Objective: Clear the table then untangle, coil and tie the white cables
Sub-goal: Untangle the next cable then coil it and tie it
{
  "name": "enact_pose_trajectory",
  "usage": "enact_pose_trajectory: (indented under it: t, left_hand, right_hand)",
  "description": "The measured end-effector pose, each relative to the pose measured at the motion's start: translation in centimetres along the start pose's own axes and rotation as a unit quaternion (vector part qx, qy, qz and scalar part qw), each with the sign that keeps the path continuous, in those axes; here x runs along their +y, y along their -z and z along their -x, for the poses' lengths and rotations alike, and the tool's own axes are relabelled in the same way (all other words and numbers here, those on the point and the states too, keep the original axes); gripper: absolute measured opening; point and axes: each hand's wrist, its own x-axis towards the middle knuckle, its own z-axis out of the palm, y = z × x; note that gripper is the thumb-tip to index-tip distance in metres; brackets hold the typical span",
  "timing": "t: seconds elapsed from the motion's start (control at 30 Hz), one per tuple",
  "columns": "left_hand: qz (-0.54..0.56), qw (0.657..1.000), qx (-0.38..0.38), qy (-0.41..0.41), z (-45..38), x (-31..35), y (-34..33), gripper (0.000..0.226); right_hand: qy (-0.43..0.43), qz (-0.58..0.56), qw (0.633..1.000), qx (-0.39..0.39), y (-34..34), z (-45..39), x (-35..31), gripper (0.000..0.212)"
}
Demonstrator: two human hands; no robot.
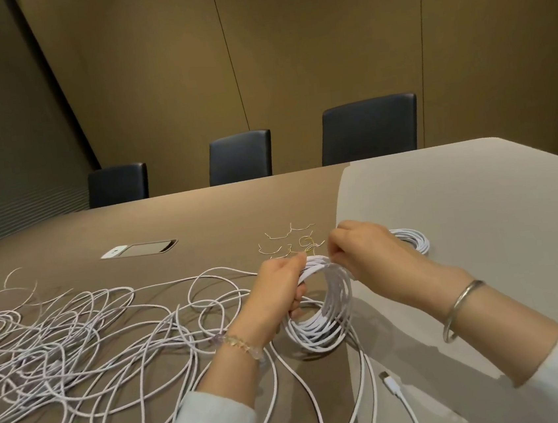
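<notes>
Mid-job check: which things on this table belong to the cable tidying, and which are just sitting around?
In the job:
- coil gripped by left hand
- right hand at the coil's top
- twist ties
- tangled white cables
- finished coil
- loose cable plug

Lying about:
- table's socket hatch
- three chairs

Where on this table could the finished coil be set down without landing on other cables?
Free: the pale tabletop right of the tied coil, and the brown strip between the socket hatch and the chairs. Crowded: the left, under the cable tangle, and around the twist ties.
</notes>
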Motion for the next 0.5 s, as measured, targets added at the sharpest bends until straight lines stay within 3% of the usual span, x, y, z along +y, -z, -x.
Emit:
enact_pose_trajectory:
  t: [0.33, 0.5]
  left_hand:
    - [-0.011, 0.998, 0.008, -0.062, 1.1, 0.1, -0.1, 0.043]
    - [-0.017, 0.997, 0.012, -0.072, 1.2, 0.1, -0.3, 0.038]
  right_hand:
    - [0.003, -0.091, 0.995, 0.044, 0.5, -0.3, 0.6, 0.006]
    - [-0.013, -0.111, 0.994, 0.017, 1.1, -0.5, 0.5, 0.010]
